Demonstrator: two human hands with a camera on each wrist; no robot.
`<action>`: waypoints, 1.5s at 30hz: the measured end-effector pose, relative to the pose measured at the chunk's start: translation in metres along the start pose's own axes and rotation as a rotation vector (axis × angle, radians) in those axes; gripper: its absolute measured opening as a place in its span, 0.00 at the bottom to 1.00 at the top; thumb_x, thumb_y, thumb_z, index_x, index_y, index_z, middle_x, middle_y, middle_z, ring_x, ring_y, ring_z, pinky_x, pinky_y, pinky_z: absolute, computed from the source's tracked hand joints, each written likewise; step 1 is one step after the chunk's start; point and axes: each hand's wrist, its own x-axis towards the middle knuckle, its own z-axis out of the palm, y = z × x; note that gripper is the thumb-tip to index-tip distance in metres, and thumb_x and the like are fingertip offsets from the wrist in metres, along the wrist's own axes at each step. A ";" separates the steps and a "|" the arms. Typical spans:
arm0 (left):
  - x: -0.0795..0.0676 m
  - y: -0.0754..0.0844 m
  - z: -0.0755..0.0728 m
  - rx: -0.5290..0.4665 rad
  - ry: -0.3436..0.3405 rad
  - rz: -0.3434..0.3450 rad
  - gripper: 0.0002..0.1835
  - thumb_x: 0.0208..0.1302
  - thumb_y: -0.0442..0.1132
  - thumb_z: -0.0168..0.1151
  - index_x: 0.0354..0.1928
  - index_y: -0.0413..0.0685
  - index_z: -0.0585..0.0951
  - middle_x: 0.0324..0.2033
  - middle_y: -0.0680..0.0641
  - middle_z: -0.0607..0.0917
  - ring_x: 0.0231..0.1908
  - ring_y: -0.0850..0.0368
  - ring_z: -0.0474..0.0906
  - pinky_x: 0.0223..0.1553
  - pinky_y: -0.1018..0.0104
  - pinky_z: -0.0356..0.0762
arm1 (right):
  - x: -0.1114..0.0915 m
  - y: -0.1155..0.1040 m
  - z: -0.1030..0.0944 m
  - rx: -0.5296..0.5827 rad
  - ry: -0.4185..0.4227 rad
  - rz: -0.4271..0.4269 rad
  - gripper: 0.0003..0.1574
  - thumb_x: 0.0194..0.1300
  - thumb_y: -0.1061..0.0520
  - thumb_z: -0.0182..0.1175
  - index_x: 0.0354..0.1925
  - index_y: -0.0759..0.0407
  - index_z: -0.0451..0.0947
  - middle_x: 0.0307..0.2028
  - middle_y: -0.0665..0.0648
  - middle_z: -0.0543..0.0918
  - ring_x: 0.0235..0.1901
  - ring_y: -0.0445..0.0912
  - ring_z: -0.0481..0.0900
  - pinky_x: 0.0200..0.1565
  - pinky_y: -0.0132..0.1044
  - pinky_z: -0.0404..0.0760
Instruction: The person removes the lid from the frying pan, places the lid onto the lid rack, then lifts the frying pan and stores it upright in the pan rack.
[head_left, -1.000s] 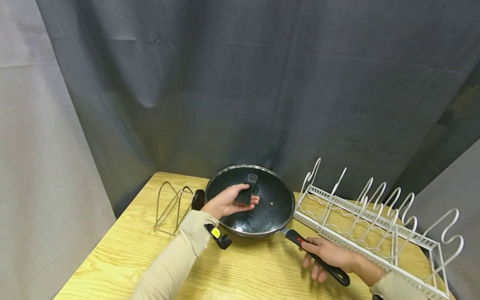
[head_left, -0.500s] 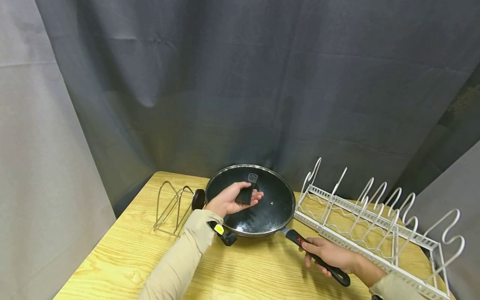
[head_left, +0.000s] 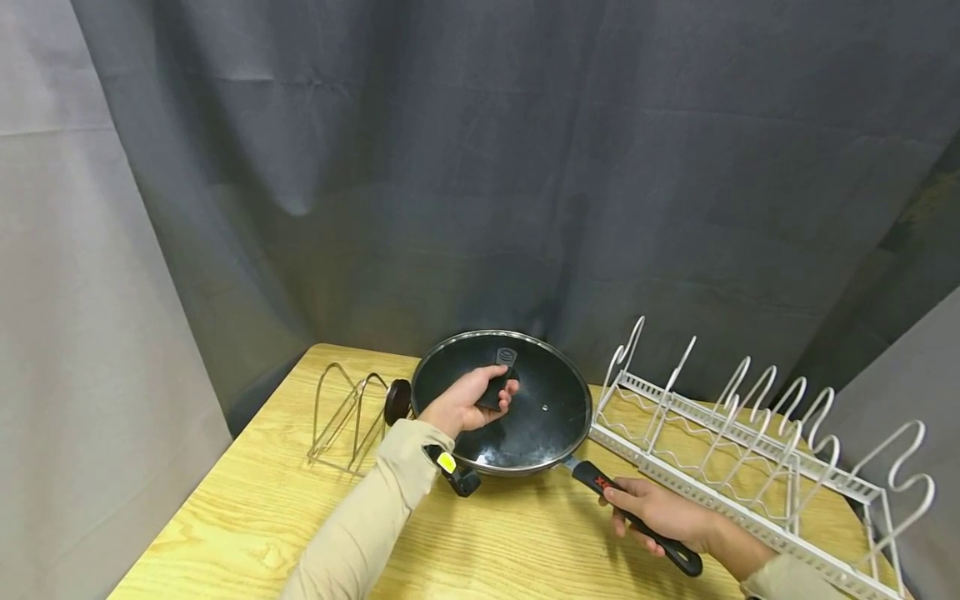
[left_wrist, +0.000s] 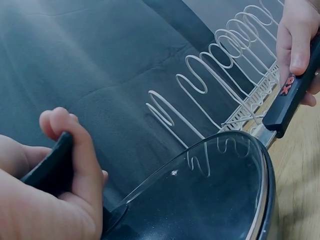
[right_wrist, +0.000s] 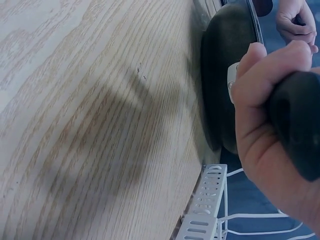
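A dark frying pan (right_wrist: 220, 80) stands on the wooden table, covered by a glass lid (head_left: 551, 387) with a metal rim. My left hand (head_left: 472, 400) curls its fingers round the lid's black handle (head_left: 507, 357), seen close up in the left wrist view. The lid sits on the pan. With my right hand (head_left: 660, 512) I grip the pan's long black handle (head_left: 588, 475), which points toward the front right. Its red marking shows beyond my thumb. A dark round knob (head_left: 397, 402) sticks out at the pan's left side.
On the right a long white wire rack (head_left: 720, 467) with several upright loops runs along the table, close to the pan. A smaller metal wire rack (head_left: 333, 429) stands left of the pan. A grey curtain (head_left: 450, 167) hangs behind the table (head_left: 247, 500).
My left hand's fingers, straighter before, have curled round the lid handle. The right hand keeps its grip on the pan handle, and the pan and lid look almost unmoved.
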 end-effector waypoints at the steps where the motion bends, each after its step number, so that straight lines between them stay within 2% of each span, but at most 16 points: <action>1: 0.000 0.000 0.001 0.002 -0.001 -0.006 0.11 0.74 0.41 0.41 0.38 0.39 0.67 0.20 0.51 0.74 0.14 0.68 0.64 0.15 0.80 0.65 | 0.000 0.000 0.000 -0.002 0.000 -0.001 0.25 0.76 0.47 0.41 0.49 0.71 0.62 0.29 0.54 0.76 0.11 0.35 0.68 0.13 0.26 0.70; 6: 0.000 0.001 0.003 0.000 0.010 -0.035 0.16 0.74 0.43 0.42 0.33 0.38 0.71 0.18 0.53 0.71 0.13 0.69 0.63 0.13 0.81 0.63 | -0.001 0.000 -0.002 -0.015 0.004 -0.005 0.26 0.76 0.47 0.40 0.50 0.71 0.62 0.28 0.54 0.76 0.11 0.35 0.67 0.12 0.26 0.69; 12: 0.001 0.000 0.002 -0.036 -0.002 -0.055 0.15 0.74 0.43 0.42 0.32 0.41 0.70 0.16 0.55 0.67 0.13 0.69 0.62 0.13 0.80 0.63 | -0.001 0.001 -0.001 -0.021 0.007 -0.001 0.25 0.76 0.47 0.41 0.50 0.71 0.63 0.28 0.54 0.75 0.11 0.35 0.67 0.12 0.26 0.69; 23: 0.002 -0.002 0.000 0.009 -0.012 0.000 0.12 0.75 0.36 0.38 0.33 0.40 0.68 0.17 0.55 0.65 0.14 0.69 0.60 0.14 0.80 0.63 | -0.002 0.001 0.002 -0.018 0.050 0.025 0.28 0.75 0.45 0.42 0.50 0.70 0.65 0.24 0.51 0.71 0.11 0.35 0.67 0.12 0.26 0.70; 32: 0.002 -0.003 -0.001 0.066 -0.013 0.023 0.13 0.75 0.35 0.38 0.31 0.40 0.68 0.17 0.55 0.66 0.15 0.68 0.61 0.15 0.79 0.65 | -0.002 0.002 0.003 -0.045 0.067 0.015 0.27 0.75 0.45 0.41 0.50 0.70 0.64 0.23 0.51 0.70 0.11 0.35 0.67 0.12 0.27 0.69; 41: 0.000 -0.008 -0.007 0.188 -0.019 0.083 0.13 0.76 0.36 0.37 0.31 0.41 0.67 0.17 0.54 0.65 0.14 0.67 0.61 0.16 0.77 0.65 | -0.001 0.003 0.005 -0.047 0.067 0.010 0.27 0.75 0.45 0.41 0.50 0.71 0.65 0.24 0.51 0.71 0.11 0.36 0.67 0.12 0.27 0.69; 45: -0.002 -0.009 -0.008 0.198 -0.039 0.101 0.13 0.76 0.37 0.37 0.32 0.41 0.67 0.17 0.54 0.65 0.13 0.68 0.61 0.16 0.78 0.66 | -0.001 0.002 0.006 -0.040 0.062 0.009 0.27 0.76 0.45 0.41 0.51 0.71 0.65 0.24 0.51 0.71 0.11 0.35 0.68 0.12 0.27 0.69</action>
